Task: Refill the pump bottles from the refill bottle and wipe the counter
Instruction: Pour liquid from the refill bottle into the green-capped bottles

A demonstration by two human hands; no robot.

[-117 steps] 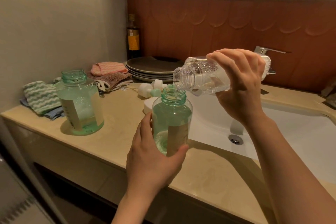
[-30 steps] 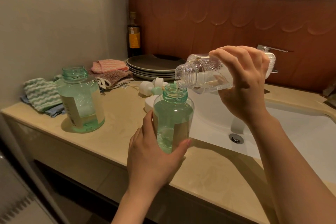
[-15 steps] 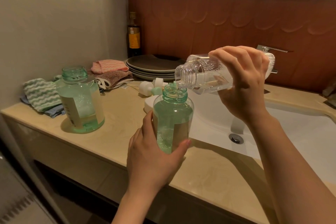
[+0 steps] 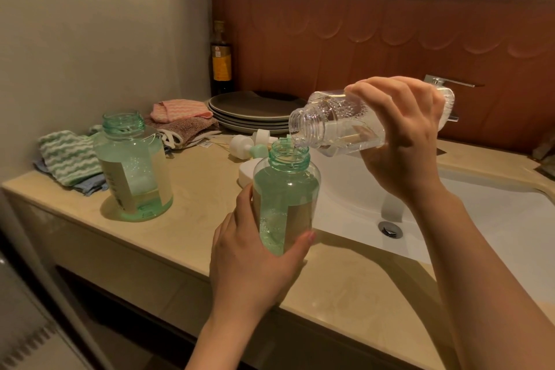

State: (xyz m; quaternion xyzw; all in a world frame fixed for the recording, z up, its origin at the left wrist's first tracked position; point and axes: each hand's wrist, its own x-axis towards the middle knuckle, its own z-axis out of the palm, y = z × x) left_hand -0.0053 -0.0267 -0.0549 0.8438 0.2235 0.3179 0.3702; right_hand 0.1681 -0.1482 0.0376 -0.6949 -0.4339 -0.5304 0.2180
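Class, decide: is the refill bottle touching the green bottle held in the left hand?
Cannot tell. Head view: the lip of the refill bottle overlaps the far rim of the green bottle; neither gap nor contact shows plainly.

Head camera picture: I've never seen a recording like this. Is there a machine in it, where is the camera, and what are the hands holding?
There is no machine here. A person is working with bare hands, and the one camera sits on their head looking forward and down, so you see their own arms from above.

The left hand holds an open green bottle upright. The right hand holds a clear refill bottle tipped on its side, with its mouth just over the green bottle's opening.

On the counter a second green bottle, also open, stands at the left. Behind it are cloths, a stack of plates, loose pump tops and a dark bottle in the corner. A white sink is at the right.
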